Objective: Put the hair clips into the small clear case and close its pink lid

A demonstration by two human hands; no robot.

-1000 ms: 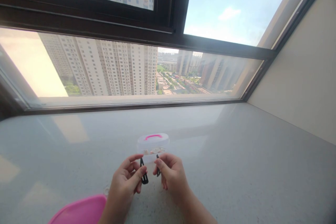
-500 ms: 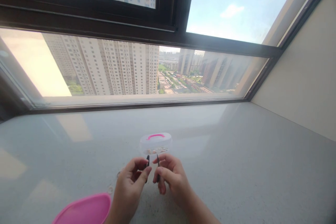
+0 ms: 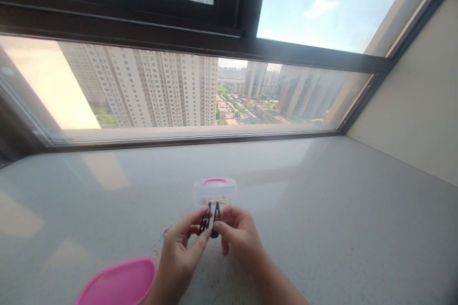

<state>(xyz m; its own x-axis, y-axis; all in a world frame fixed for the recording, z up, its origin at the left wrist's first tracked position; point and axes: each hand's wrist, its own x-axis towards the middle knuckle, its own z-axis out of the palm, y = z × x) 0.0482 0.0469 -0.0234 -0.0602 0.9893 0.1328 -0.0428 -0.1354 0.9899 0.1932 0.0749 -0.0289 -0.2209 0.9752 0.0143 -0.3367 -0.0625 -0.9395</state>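
Observation:
Between thumb and fingers, my left hand (image 3: 186,243) pinches a black snap hair clip (image 3: 204,221), its tip pointing up. A second black hair clip (image 3: 216,219) is pinched upright in my right hand (image 3: 238,231). The two clips are side by side, very close; whether they touch I cannot tell. Just beyond them stands a clear plastic box (image 3: 214,190) with a pink handle and small light-coloured things inside. My hands hide part of its lower front.
A pink plastic lid or tray (image 3: 118,283) lies at the lower left. Small clear rings (image 3: 154,252) rest beside it, near my left wrist. The pale speckled sill (image 3: 322,209) runs back to a dark-framed window (image 3: 200,141), with a wall (image 3: 415,105) on the right.
The two hair clips have come closer together, and both have turned in my fingers. The whole view has shifted slightly. The box and the pink piece stay in place on the sill.

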